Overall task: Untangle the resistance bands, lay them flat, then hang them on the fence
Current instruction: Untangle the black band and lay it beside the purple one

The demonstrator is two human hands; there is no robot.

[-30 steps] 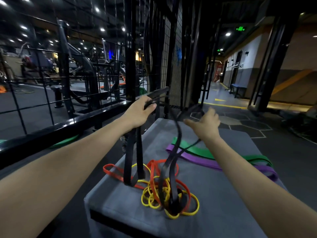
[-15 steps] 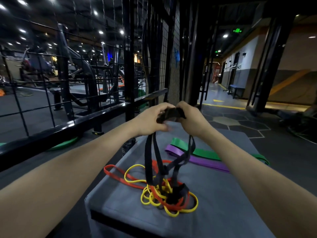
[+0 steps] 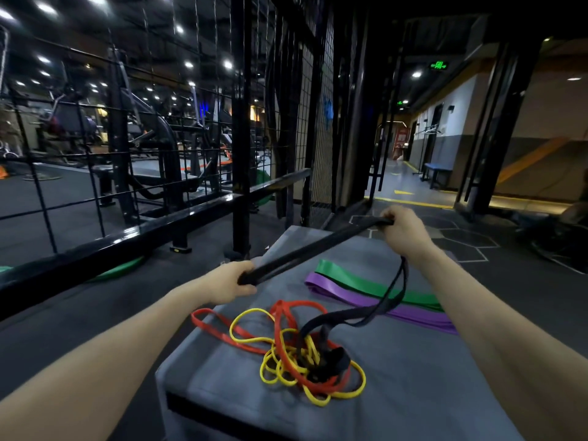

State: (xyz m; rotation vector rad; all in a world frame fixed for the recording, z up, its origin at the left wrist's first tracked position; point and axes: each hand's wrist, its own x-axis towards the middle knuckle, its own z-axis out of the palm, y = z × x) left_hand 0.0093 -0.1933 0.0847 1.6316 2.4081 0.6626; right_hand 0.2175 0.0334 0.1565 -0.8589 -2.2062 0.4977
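Here the fingers of the left hand [image 3: 234, 283] curl tight round one end of a taut stretch of the black band [image 3: 313, 248], and the fingers of the right hand [image 3: 402, 229] curl round the other end, higher and farther away. Between the two fists the band runs straight and slanted above the grey padded box [image 3: 413, 386]. From under the right hand the rest of the black band hangs down in a slack loop and disappears into a knot on the box top, wound in with the red band [image 3: 286, 316] and the yellow band [image 3: 318, 394]. Behind the knot the green band [image 3: 353, 281] and the purple band [image 3: 366, 296] lie flat, side by side and touching. To the left stands the black fence [image 3: 159, 224].
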